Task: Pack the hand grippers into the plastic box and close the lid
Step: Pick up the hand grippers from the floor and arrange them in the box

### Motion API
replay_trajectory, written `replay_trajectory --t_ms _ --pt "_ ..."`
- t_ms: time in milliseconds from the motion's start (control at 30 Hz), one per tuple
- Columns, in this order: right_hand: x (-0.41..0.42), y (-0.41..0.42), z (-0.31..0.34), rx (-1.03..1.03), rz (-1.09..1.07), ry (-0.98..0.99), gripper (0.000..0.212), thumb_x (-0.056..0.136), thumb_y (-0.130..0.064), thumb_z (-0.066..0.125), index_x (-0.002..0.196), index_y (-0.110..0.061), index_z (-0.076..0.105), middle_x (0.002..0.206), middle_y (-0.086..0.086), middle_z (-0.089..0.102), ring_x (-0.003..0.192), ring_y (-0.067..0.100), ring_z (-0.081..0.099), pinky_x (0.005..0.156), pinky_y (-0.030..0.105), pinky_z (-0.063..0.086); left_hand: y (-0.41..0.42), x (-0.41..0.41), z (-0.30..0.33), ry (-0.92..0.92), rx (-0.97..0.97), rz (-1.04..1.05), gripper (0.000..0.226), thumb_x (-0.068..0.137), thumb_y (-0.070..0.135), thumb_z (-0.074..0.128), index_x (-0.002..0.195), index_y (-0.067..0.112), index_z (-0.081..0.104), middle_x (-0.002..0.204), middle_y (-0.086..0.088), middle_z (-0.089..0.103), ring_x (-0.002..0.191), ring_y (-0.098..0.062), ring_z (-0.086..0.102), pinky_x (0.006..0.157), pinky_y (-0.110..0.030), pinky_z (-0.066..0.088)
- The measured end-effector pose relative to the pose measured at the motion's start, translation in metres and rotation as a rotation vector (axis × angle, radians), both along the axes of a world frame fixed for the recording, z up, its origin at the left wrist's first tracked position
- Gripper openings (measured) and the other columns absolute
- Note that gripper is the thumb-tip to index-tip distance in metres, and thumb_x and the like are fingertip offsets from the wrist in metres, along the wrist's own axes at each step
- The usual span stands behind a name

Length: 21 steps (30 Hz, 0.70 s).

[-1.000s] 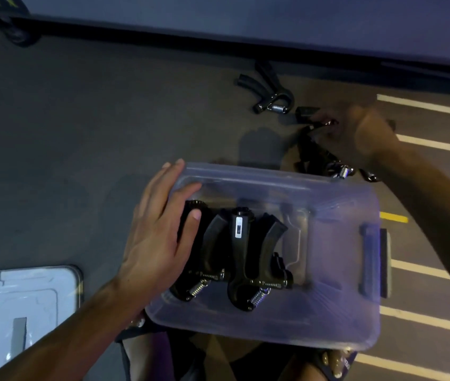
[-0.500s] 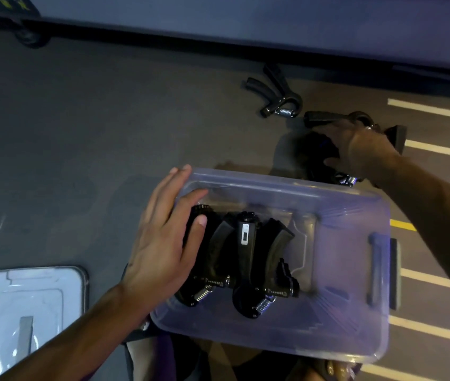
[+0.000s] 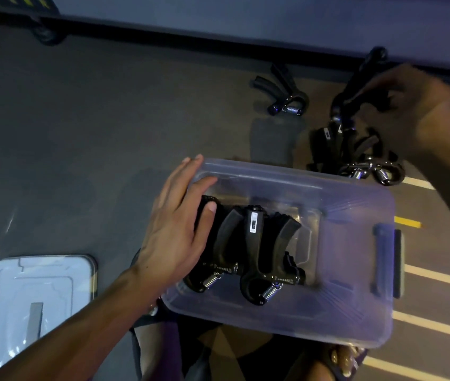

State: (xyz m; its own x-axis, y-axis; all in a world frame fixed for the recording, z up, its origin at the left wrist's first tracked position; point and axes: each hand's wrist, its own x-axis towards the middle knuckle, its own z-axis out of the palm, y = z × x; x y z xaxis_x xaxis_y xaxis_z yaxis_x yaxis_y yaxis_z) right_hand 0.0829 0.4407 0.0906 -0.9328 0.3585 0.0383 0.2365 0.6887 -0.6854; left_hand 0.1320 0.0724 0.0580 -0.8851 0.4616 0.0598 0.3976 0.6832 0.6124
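Note:
A clear plastic box [image 3: 355,320] stands open on the dark floor in front of me. Inside it, black hand grippers [image 3: 256,248] with steel springs lie side by side at the left end. My left hand [image 3: 174,232] rests flat on the box's left rim, its thumb on the leftmost gripper. Beyond the box's far right corner, my right hand [image 3: 411,114] is closed on one black hand gripper [image 3: 355,86], lifted above a small pile of grippers [image 3: 355,158]. One more gripper [image 3: 281,92] lies alone further left on the floor.
The box's pale lid [image 3: 34,306] lies flat on the floor at the lower left. White and yellow floor lines [image 3: 438,281] run along the right. A dark wall base [image 3: 163,37] crosses the top, with a caster wheel [image 3: 47,37] at the upper left.
My right hand has closed on a gripper from the pile and raised it up and away from the floor. My left hand has stayed on the box.

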Motion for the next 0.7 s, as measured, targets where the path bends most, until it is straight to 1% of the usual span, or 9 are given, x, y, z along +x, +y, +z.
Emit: replay_trajectory --t_ms 100,167,233,300,400,467,533,633,700 --pt "0.011 -0.023 0.036 -0.196 0.083 0.127 0.032 0.086 -0.011 0.073 0.116 -0.015 0.064 0.104 0.024 0.07 0.077 0.014 0.073 0.071 0.024 0.059 -0.001 0.0 -0.001 -0.003 0.008 -0.003 0.038 0.105 0.02 0.05 0.141 0.01 0.055 0.164 -0.005 0.034 0.157 -0.02 0.023 0.126 -0.04 0.024" --pt "0.018 -0.043 0.059 -0.223 0.136 0.197 0.032 0.089 -0.022 0.074 0.118 -0.015 0.061 0.104 0.023 0.069 0.08 0.022 0.075 0.073 0.033 0.061 -0.001 -0.001 -0.001 -0.027 0.023 0.005 0.041 0.103 0.024 0.053 0.142 0.012 0.054 0.164 -0.003 0.035 0.157 -0.018 0.023 0.126 -0.043 0.026" --pt "0.024 -0.067 0.08 -0.116 0.153 0.216 0.035 0.086 -0.039 0.075 0.113 -0.023 0.061 0.095 0.008 0.068 0.078 0.023 0.071 0.069 0.036 0.058 -0.002 0.0 0.006 -0.061 0.084 0.03 0.045 0.101 0.03 0.058 0.143 0.014 0.053 0.159 0.001 0.043 0.155 -0.014 0.028 0.124 -0.045 0.029" --pt "0.029 -0.093 0.094 0.026 0.169 0.178 0.041 0.08 -0.056 0.074 0.108 -0.028 0.064 0.085 -0.014 0.062 0.068 0.011 0.063 0.066 0.032 0.054 -0.001 -0.003 0.02 -0.108 0.192 0.105 0.051 0.098 0.039 0.066 0.143 0.021 0.051 0.144 0.01 0.059 0.145 -0.009 0.044 0.118 -0.042 0.038" --pt "0.037 -0.128 0.097 0.194 0.237 0.149 0.048 0.076 -0.063 0.072 0.1 -0.023 0.068 0.082 -0.014 0.064 0.07 0.009 0.061 0.069 0.034 0.054 0.004 -0.013 0.051 -0.145 0.327 0.154 0.068 0.086 0.044 0.079 0.145 0.024 0.051 0.121 0.01 0.07 0.112 -0.009 0.067 0.096 -0.024 0.051" --pt "0.042 -0.148 0.094 0.263 0.279 0.134 0.046 0.076 -0.064 0.071 0.097 -0.022 0.069 0.084 -0.009 0.071 0.074 0.015 0.067 0.069 0.04 0.056 0.007 -0.023 0.068 -0.073 0.271 0.088 0.066 0.083 0.047 0.082 0.14 0.026 0.058 0.111 0.011 0.072 0.095 -0.004 0.068 0.087 -0.021 0.052" --pt "0.045 -0.16 0.091 0.264 0.301 0.121 0.044 0.076 -0.064 0.069 0.093 -0.024 0.069 0.084 -0.008 0.073 0.077 0.018 0.069 0.067 0.043 0.056 0.008 -0.033 0.074 0.0 0.165 0.04 0.049 0.084 0.048 0.079 0.127 0.028 0.068 0.101 0.013 0.074 0.084 -0.002 0.066 0.082 -0.026 0.054" --pt "0.045 -0.164 0.085 0.328 0.362 0.087 0.047 0.075 -0.068 0.065 0.094 -0.025 0.069 0.085 -0.007 0.073 0.08 0.022 0.07 0.068 0.043 0.057 0.008 -0.043 0.069 0.042 0.045 -0.016 0.03 0.086 0.044 0.077 0.107 0.023 0.077 0.094 0.008 0.075 0.085 -0.01 0.069 0.076 -0.03 0.051" --pt "0.046 -0.159 0.079 0.343 0.397 0.085 0.049 0.074 -0.068 0.062 0.096 -0.025 0.07 0.084 -0.005 0.075 0.08 0.025 0.071 0.068 0.043 0.056 0.008 -0.045 0.062 0.031 -0.007 -0.06 0.031 0.086 0.043 0.075 0.108 0.02 0.078 0.096 0.005 0.076 0.088 -0.015 0.071 0.077 -0.029 0.05"
